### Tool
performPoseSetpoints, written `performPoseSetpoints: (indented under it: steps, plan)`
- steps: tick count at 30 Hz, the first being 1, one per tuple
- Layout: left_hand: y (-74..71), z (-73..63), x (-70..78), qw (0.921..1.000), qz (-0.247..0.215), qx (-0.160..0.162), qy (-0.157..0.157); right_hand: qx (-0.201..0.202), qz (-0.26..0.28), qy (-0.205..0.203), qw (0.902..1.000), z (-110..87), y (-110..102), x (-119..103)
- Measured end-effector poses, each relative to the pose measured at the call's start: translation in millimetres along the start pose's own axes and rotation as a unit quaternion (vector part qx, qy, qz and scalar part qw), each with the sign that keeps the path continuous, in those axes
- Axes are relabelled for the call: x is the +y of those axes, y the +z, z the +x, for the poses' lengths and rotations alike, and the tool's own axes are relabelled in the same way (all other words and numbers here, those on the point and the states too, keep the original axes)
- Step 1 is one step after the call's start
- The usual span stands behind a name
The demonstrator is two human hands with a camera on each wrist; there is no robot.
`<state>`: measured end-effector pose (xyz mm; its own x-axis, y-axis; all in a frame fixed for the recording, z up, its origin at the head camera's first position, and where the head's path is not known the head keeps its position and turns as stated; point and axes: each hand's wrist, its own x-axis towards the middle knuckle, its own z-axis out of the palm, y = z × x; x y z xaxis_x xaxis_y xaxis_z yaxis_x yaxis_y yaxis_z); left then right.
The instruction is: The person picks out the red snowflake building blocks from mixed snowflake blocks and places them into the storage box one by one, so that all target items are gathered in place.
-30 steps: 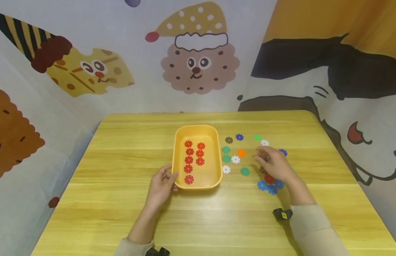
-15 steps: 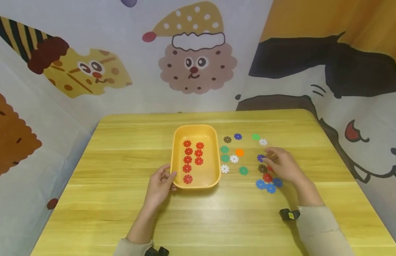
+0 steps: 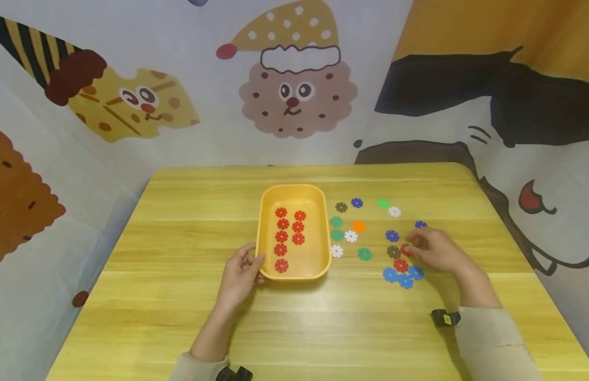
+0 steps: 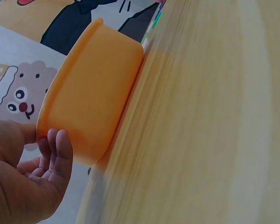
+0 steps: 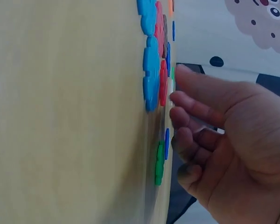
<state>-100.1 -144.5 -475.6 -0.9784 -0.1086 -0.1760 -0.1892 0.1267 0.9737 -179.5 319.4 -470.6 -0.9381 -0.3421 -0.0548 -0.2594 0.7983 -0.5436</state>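
Note:
My left hand (image 3: 239, 272) pinches the lower left rim of a yellow-orange plastic tray (image 3: 313, 271), thumb over the edge and fingers curled beneath. Inside lie several red snowflake discs (image 3: 281, 236) in two columns. My right hand (image 3: 437, 250) hovers low over the loose discs at the right, fingers loosely bent with nothing visible between them. Its fingertips are nearest to a red snowflake disc (image 3: 405, 250), partly hidden by them. The right wrist view shows that red disc (image 5: 163, 84) lying flat beside the thumb. Another red disc (image 3: 401, 265) lies just in front.
Around the right hand lie light blue discs (image 3: 406, 281), a brown disc (image 3: 393, 252) and dark blue discs (image 3: 391, 236). Green (image 3: 364, 254), white (image 3: 351, 236) and orange (image 3: 358, 226) discs are scattered right of the tray. A patterned cloth (image 3: 299, 148) hangs behind the wooden table (image 3: 294, 328).
My right hand has moved right and slightly nearer to me, uncovering a dark blue, a brown and part of a red disc. The left hand and tray have stayed put.

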Motion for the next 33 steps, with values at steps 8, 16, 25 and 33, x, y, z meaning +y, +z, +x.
performPoseSetpoints:
  steps: [8,16,25,33]
  plan:
    - [-0.8,-0.2,0.6,1.0,0.005,0.003,0.002,-0.009,-0.012,0.003,0.9999,2.5,3.1,3.5]
    - [-0.6,-0.7,-0.3,1.0,0.0,0.002,0.002,-0.027,-0.005,0.014,0.9995,6.6,2.7,0.8]
    - [0.3,-1.1,-0.6,1.0,-0.002,0.001,0.005,-0.012,0.007,0.023,0.9997,6.2,1.3,2.9]
    - [0.4,-1.6,-0.5,0.9999,-0.006,0.0,0.008,-0.011,0.004,0.026,0.9996,4.7,-0.4,5.1]
